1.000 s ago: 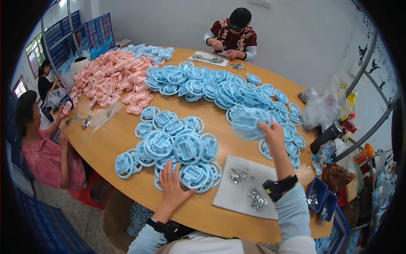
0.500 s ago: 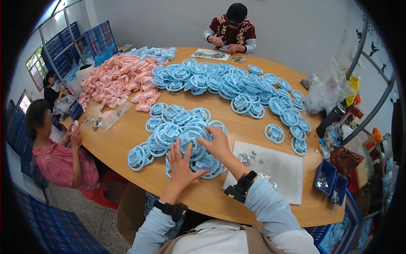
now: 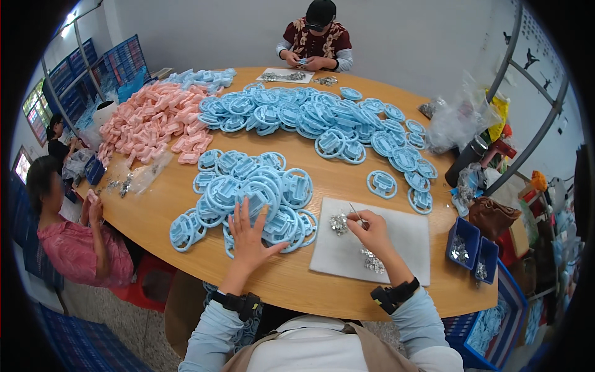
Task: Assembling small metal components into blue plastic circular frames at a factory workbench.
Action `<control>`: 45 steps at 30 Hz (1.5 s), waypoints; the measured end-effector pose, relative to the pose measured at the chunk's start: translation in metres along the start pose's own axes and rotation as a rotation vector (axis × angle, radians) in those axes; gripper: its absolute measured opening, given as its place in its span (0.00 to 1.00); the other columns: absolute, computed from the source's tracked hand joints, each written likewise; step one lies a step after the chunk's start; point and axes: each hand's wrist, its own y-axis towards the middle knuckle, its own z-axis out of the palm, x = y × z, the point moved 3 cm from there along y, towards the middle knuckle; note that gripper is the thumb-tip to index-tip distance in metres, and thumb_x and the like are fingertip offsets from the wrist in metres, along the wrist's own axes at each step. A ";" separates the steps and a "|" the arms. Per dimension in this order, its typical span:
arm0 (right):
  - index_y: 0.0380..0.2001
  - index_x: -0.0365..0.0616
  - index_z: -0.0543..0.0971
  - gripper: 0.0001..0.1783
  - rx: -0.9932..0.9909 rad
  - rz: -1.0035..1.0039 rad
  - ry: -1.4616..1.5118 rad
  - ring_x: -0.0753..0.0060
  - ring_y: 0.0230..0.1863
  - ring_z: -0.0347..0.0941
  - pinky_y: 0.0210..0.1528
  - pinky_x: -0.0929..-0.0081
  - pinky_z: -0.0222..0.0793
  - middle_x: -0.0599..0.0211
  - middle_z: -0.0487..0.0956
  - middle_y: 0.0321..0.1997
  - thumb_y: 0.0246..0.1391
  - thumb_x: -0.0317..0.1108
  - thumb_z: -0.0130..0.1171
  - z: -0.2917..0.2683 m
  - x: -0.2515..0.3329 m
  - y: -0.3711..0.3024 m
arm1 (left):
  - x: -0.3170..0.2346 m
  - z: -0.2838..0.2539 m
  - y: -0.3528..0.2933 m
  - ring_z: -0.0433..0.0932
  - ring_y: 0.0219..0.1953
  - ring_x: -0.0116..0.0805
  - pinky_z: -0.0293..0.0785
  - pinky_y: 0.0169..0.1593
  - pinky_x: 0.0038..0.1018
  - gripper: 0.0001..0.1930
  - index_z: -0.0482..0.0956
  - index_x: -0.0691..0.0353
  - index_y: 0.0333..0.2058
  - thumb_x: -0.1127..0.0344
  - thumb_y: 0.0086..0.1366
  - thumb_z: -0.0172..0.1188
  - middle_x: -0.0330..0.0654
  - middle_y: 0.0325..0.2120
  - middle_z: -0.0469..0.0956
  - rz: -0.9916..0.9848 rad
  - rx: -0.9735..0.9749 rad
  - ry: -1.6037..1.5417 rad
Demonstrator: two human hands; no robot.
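My left hand (image 3: 250,237) lies with its fingers spread on the near heap of light-blue round plastic parts (image 3: 224,191). Over the pale mat (image 3: 406,226) to its right, my right hand (image 3: 373,234) is closed on a thin pointed metal tool (image 3: 355,211); whether it is a pair of tweezers is too small to tell. Just left of those fingertips sits a small heap of shiny metal pieces (image 3: 338,224). A second cluster of metal pieces (image 3: 372,263) lies nearer me, partly behind my right wrist.
A long heap of blue parts (image 3: 297,111) and a pink heap (image 3: 155,118) cover the far table. Blue bins (image 3: 463,242) of metal pieces stand at the right edge, near a dark bottle (image 3: 466,162). Co-workers sit across (image 3: 317,46) and at left (image 3: 83,242).
My right hand has left the blue heap, moved right over the mat, and taken hold of the thin metal tool. My left hand stays on the heap. The view has shifted slightly.
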 end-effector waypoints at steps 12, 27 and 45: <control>0.42 0.42 0.76 0.22 -0.234 -0.102 -0.642 0.54 0.43 0.72 0.42 0.61 0.69 0.55 0.75 0.38 0.42 0.38 0.65 -0.113 -0.101 0.036 | -0.025 -0.022 -0.054 0.45 0.64 0.60 0.41 0.63 0.53 0.38 0.61 0.66 0.56 0.57 0.49 0.67 0.58 0.62 0.49 -0.072 -0.048 -0.086; 0.53 0.44 0.69 0.40 -0.068 0.064 -0.746 0.50 0.47 0.72 0.46 0.60 0.70 0.48 0.71 0.51 0.35 0.50 0.66 -0.063 -0.097 0.117 | -0.033 -0.012 -0.084 0.55 0.61 0.58 0.50 0.61 0.48 0.30 0.65 0.68 0.51 0.68 0.49 0.65 0.57 0.58 0.58 -0.146 -0.102 -0.194; 0.52 0.43 0.70 0.37 -0.165 0.003 -0.572 0.49 0.44 0.73 0.44 0.58 0.69 0.50 0.75 0.43 0.37 0.48 0.64 -0.067 -0.107 0.105 | -0.115 0.008 0.038 0.77 0.42 0.37 0.72 0.45 0.30 0.19 0.74 0.67 0.45 0.64 0.56 0.63 0.48 0.36 0.79 -0.045 0.439 -0.689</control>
